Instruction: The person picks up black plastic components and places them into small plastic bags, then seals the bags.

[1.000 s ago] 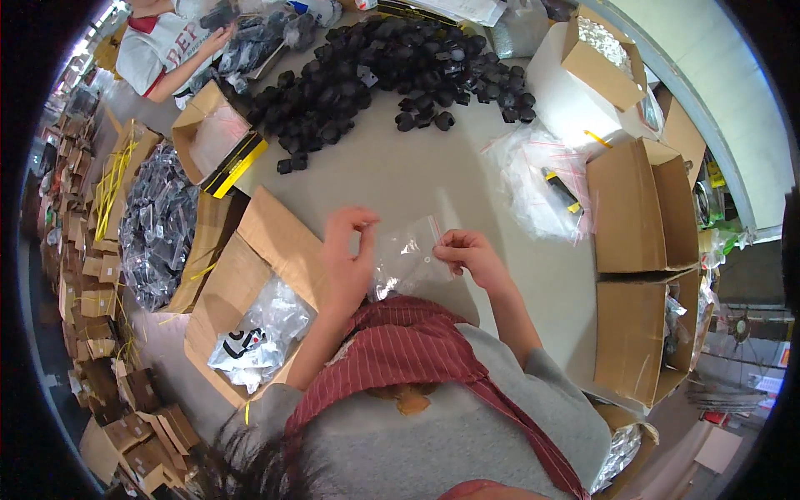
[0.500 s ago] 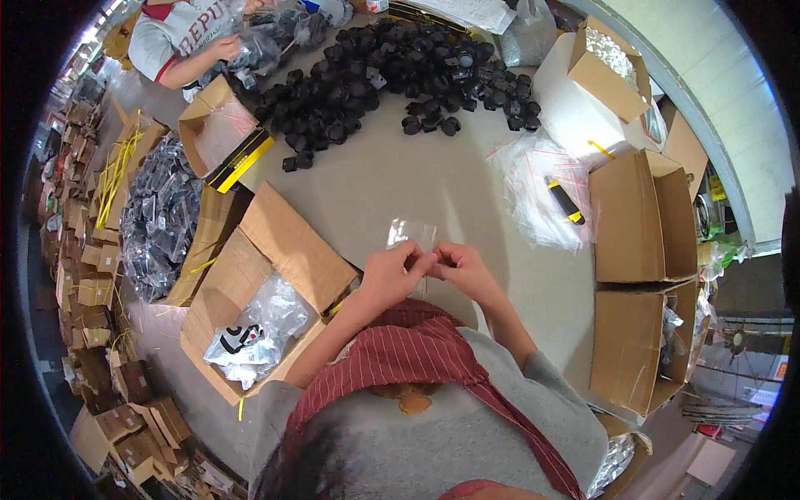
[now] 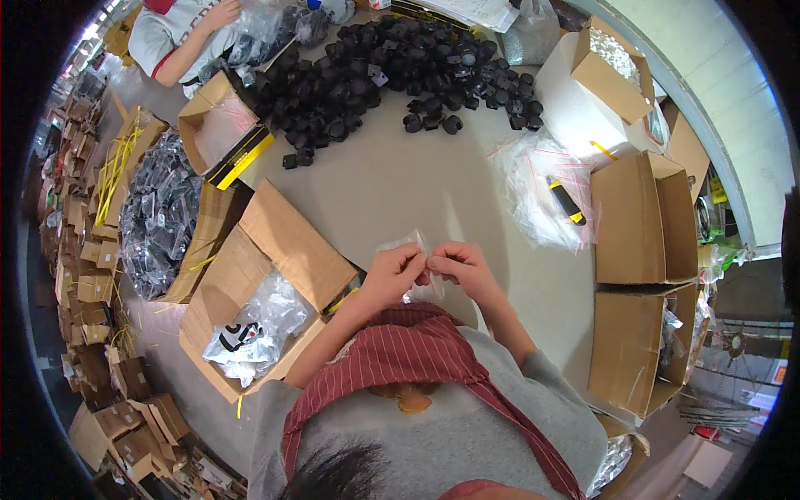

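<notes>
Close in front of my apron, both hands pinch a small clear plastic bag [image 3: 413,242]. My left hand [image 3: 395,272] grips it between thumb and fingers, and my right hand [image 3: 461,267] holds its edge, the fingertips of both nearly touching. Parts of the bag show above and below the fingers; whether anything is inside I cannot tell. To the right lies a pile of clear zip bags [image 3: 533,187] with a black and yellow utility knife [image 3: 567,201] on top. A large heap of small black plastic parts [image 3: 367,79] covers the far side of the table.
At left stand an open carton [image 3: 292,250] holding plastic bags, a smaller box [image 3: 218,133], and a carton of bagged dark parts [image 3: 162,217]. Open cartons [image 3: 629,225] line the right edge, below a box of small silvery pieces [image 3: 612,62]. Another person [image 3: 187,42] works at the far left.
The clear bag has turned and crumpled between my fingers, and my hands have shifted slightly. The other person's hand has risen with a plastic bag near it.
</notes>
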`<state>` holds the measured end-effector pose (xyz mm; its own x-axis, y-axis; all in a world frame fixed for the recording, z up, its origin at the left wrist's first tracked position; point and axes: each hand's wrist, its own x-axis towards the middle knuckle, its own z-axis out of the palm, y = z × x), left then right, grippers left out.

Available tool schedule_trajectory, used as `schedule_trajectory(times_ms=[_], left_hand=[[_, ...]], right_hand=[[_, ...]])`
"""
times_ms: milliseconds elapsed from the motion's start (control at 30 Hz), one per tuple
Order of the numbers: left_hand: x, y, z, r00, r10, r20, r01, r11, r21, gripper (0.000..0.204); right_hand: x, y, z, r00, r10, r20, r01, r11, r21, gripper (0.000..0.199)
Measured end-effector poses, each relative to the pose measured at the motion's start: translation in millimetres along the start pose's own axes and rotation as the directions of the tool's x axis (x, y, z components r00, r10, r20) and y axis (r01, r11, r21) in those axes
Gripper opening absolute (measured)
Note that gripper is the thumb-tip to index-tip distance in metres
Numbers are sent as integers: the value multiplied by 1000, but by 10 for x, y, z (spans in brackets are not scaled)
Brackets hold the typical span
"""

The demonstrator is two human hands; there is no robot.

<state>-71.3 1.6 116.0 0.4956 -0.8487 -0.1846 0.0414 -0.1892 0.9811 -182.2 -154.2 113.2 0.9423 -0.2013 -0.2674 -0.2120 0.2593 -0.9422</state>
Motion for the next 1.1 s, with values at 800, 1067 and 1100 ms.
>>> schedule_trajectory(times_ms=[800,1067,1100], left_hand=[[241,-149,-381,826,373,-422,130,603,787,18],[309,-205,-708,679,644,-351,169,329,929,16],[320,-270,-708,729,611,-309,176,269,947,14]], right_hand=[[1042,67,-140,869,-485,-99,340,729,-595,42],[2180,-94,-919,692,-697,188,459,224,-860,58],[2368,-44,-1097,722,-691,38,288,250,-924,56]])
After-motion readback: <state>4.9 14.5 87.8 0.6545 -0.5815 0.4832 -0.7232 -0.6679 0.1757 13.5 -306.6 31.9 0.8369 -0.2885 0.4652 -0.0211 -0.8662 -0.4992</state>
